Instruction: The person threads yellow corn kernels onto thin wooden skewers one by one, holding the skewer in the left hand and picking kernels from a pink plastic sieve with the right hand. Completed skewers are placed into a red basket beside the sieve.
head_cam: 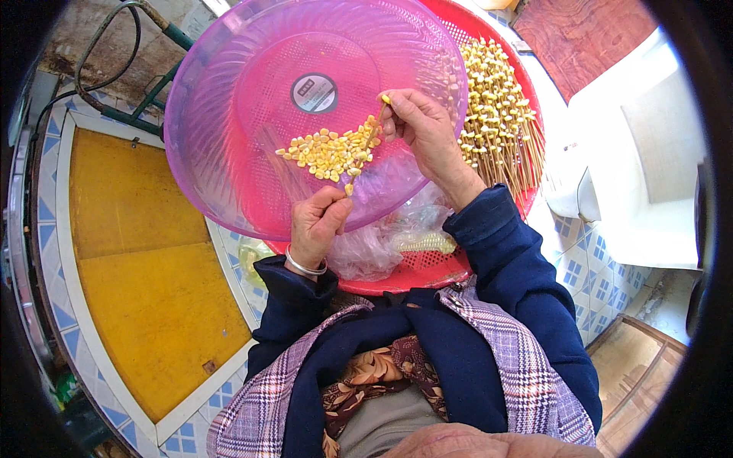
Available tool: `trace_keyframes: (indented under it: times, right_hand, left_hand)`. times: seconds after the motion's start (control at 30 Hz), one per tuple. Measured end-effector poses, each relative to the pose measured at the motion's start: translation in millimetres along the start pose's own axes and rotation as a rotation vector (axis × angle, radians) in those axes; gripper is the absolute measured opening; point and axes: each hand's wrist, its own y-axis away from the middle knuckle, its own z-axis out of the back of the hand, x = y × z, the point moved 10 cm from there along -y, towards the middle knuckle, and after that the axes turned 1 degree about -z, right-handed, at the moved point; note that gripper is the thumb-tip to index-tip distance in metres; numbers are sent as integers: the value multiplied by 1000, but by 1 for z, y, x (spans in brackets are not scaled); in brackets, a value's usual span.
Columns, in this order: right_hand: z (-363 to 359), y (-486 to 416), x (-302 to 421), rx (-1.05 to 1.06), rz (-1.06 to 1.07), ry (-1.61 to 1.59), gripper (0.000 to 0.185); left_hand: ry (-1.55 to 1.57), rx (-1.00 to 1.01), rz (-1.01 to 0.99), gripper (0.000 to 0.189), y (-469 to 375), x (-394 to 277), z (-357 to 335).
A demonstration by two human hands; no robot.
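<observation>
A thin brown stick (pixel 375 129) slants between my two hands, with a yellow corn kernel (pixel 386 99) at its upper end. My right hand (pixel 421 129) pinches the stick near that kernel. Down at the lower end, thumb and fingers of my left hand (pixel 320 220) are closed on another corn kernel (pixel 349 189); whether the stick has entered it I cannot tell. Below the stick, loose corn kernels (pixel 329 151) lie heaped in a translucent purple basin (pixel 212 189). On the right, a bundle of thin sticks tipped with kernels (pixel 495 109) rests in a red perforated basket (pixel 535 103).
The purple basin sits over the red basket. Clear plastic bags (pixel 366 252) and a pale corncob (pixel 426 243) lie at the basket's near side. A yellow panel with a white frame (pixel 154 275) is at left, beside a green metal frame (pixel 154 97). White furniture (pixel 624 149) stands at right.
</observation>
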Motion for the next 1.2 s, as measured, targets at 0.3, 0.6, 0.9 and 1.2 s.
trace_keyframes:
  times: [0.3, 0.6, 0.9, 1.2]
  right_hand:
    - [-2, 1, 1, 4, -8, 68, 20]
    - [-5, 1, -4, 38, -85, 75, 17]
    - [-18, 8, -15, 111, -132, 195, 17]
    - [-24, 11, -22, 175, -162, 220, 18]
  left_hand:
    - [48, -3, 27, 12, 1, 2, 0]
    - [47, -12, -8, 11, 0, 2, 1]
    - [78, -45, 19, 10, 0, 5, 4]
    - [90, -54, 27, 10, -1, 6, 5]
